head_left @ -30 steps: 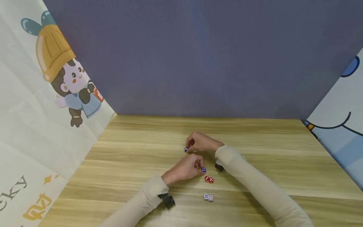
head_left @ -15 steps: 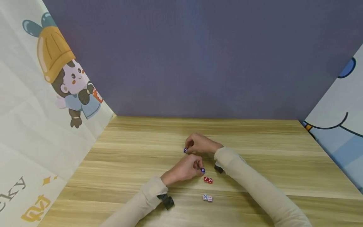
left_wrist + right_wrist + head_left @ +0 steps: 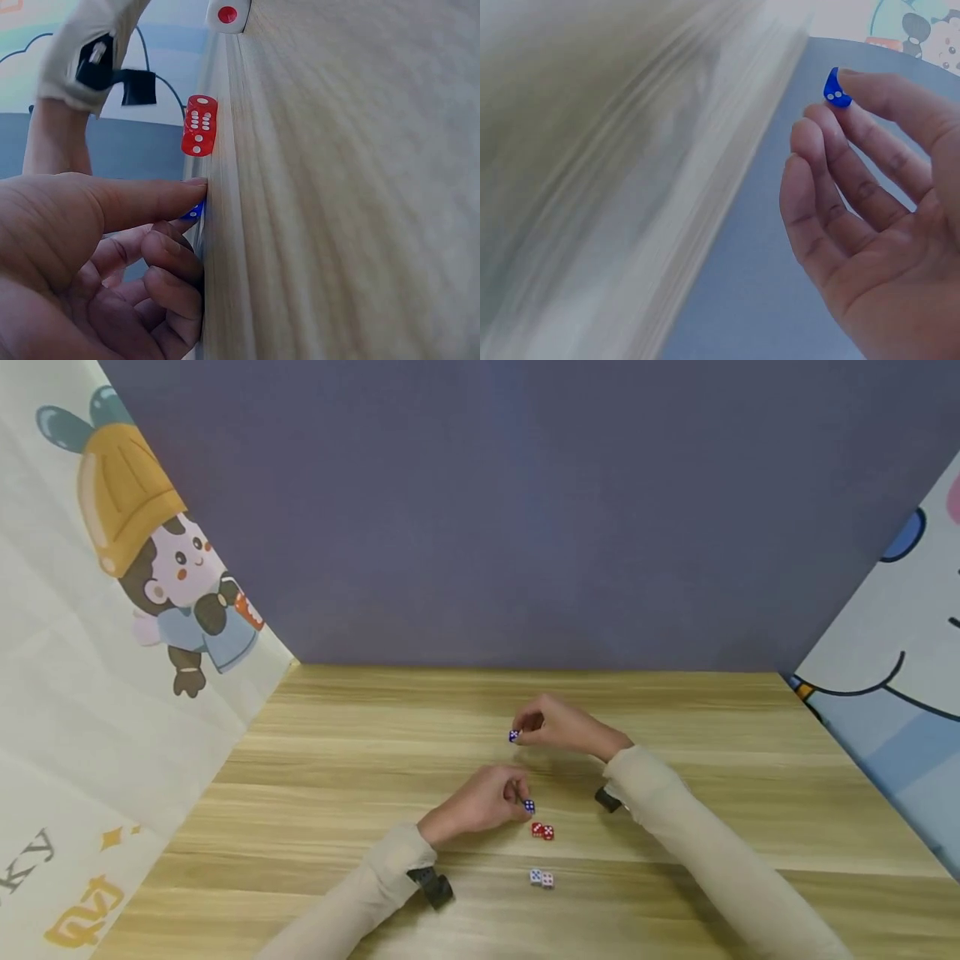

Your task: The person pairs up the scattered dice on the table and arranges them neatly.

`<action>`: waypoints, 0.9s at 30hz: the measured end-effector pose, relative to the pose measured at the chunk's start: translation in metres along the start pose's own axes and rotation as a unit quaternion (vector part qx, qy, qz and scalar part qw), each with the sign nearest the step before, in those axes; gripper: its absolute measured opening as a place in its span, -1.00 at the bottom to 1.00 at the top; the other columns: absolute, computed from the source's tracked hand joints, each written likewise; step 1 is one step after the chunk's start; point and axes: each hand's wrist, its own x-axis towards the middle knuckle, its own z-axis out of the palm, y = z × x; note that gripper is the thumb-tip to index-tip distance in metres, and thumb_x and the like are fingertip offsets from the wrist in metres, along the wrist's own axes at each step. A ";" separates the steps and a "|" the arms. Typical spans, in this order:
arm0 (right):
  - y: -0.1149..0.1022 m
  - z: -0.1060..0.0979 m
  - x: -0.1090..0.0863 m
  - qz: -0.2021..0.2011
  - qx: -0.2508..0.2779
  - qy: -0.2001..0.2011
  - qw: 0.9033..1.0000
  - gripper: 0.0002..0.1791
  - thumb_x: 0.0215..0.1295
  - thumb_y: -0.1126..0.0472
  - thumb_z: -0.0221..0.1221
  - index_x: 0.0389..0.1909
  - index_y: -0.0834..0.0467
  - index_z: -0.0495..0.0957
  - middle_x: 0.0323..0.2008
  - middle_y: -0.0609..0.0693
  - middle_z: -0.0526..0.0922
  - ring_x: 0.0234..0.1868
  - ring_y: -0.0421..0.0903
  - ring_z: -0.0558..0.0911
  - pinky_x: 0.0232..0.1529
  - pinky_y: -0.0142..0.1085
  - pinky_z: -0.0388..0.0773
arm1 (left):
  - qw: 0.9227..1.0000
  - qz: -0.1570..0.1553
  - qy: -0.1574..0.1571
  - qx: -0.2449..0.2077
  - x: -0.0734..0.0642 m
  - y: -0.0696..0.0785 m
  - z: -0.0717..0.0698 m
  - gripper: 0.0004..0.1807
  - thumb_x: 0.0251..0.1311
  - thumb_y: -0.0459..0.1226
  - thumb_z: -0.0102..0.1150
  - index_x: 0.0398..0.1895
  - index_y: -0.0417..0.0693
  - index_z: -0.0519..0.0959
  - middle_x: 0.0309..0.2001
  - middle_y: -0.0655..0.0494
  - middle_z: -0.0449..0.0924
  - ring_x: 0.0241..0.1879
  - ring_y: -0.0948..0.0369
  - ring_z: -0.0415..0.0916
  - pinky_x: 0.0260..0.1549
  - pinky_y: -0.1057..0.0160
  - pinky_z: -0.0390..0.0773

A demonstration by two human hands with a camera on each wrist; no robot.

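Between thumb and index finger, my right hand (image 3: 564, 727) pinches a blue die (image 3: 513, 737), farther back over the table. In the right wrist view this blue die (image 3: 837, 90) shows white pips, held off the table surface. My left hand (image 3: 483, 799) pinches another blue die (image 3: 528, 807) down at the tabletop. The left wrist view shows only a sliver of that die (image 3: 193, 211) below the thumb. Just in front of the left fingertips, two red dice (image 3: 543, 832) sit side by side. Nearer the front, two white dice (image 3: 542, 878) stand touching.
The wood-grain table (image 3: 337, 760) ends at a dark blue-grey panel (image 3: 480, 527) at the back. Cartoon-printed sheets (image 3: 75, 693) rise along the left and right sides. Each wrist wears a dark camera (image 3: 435, 889).
My right hand lifts its blue die up and moves right and back, away from the left hand. The left hand keeps its place with its die; the view shifts slightly.
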 end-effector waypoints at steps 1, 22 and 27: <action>0.000 0.000 -0.004 0.000 -0.003 0.001 1.000 -0.93 0.29 0.26 0.32 -0.26 0.16 0.71 -0.39 -0.09 0.71 -0.36 -0.08 0.69 -0.30 -0.30 0.62 | 1.000 0.000 0.001 0.001 0.000 0.000 0.000 -0.82 0.05 -0.37 0.47 -0.41 -0.06 0.58 -0.56 0.25 0.49 -0.59 0.40 0.37 -0.56 0.42 0.41; -0.002 0.021 -0.087 0.055 -0.019 -0.052 0.997 -0.94 0.23 0.30 0.35 -0.35 0.06 0.69 -0.45 -0.13 0.67 -0.46 -0.22 0.59 -0.43 -0.34 0.57 | 1.000 -0.005 0.008 0.005 -0.001 0.004 0.000 -0.82 0.01 -0.39 0.48 -0.42 -0.12 0.60 -0.62 0.22 0.47 -0.64 0.39 0.31 -0.62 0.43 0.34; -0.004 0.029 -0.093 0.066 -0.017 -0.047 0.997 -0.92 0.19 0.30 0.38 -0.36 0.07 0.68 -0.47 -0.13 0.64 -0.49 -0.22 0.56 -0.47 -0.36 0.53 | 1.000 -0.012 0.008 0.007 -0.001 0.003 0.000 -0.82 0.02 -0.37 0.48 -0.42 -0.08 0.60 -0.62 0.23 0.45 -0.64 0.39 0.31 -0.62 0.43 0.33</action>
